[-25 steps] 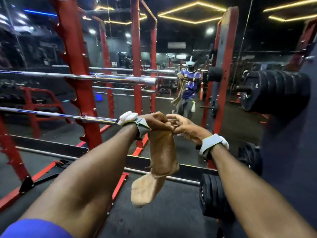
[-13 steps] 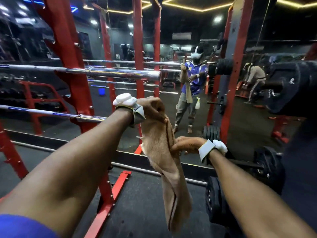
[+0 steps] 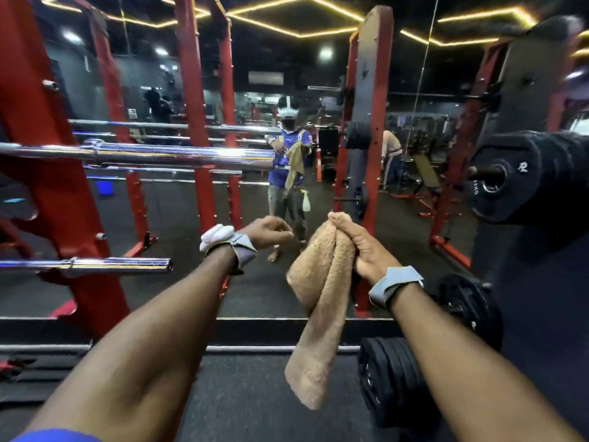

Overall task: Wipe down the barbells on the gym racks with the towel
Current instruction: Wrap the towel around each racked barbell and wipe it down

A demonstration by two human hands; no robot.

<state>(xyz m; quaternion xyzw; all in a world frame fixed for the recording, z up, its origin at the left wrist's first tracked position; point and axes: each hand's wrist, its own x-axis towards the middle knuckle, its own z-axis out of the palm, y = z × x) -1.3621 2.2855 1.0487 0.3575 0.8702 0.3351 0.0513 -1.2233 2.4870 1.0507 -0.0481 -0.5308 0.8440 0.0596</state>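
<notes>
The right hand (image 3: 360,247) is clenched round the upper end of the tan towel (image 3: 322,301), with fingers and thumb bunching the cloth into a knot that pokes out above the fist. The rest of the towel hangs in a loose fold below and slightly left of that hand, its lower end free in the air above the dark floor (image 3: 255,397).

The left hand (image 3: 269,232) is level with the right, a little way to its left and clear of the towel. Its fingers are loosely curled with the thumb near the forefinger, and it has hold of nothing. Each wrist wears a grey strap, and the left one carries a white block.

Above and left of the left hand, the upper barbell (image 3: 178,154) lies across the red rack (image 3: 47,193), its chrome sleeve ending almost straight above that hand. The lower barbell (image 3: 121,264) sits left of the left wrist at about wrist height, with its open end pointing toward the wrist but apart from it. The towel is well clear of both bars.

Up and right of the right hand, black weight plates (image 3: 526,177) are loaded on a bar end. Under the right forearm, a row of black plates (image 3: 392,381) stands on the floor. Beyond both hands, a mirror shows the person's reflection (image 3: 290,161) with the towel raised.
</notes>
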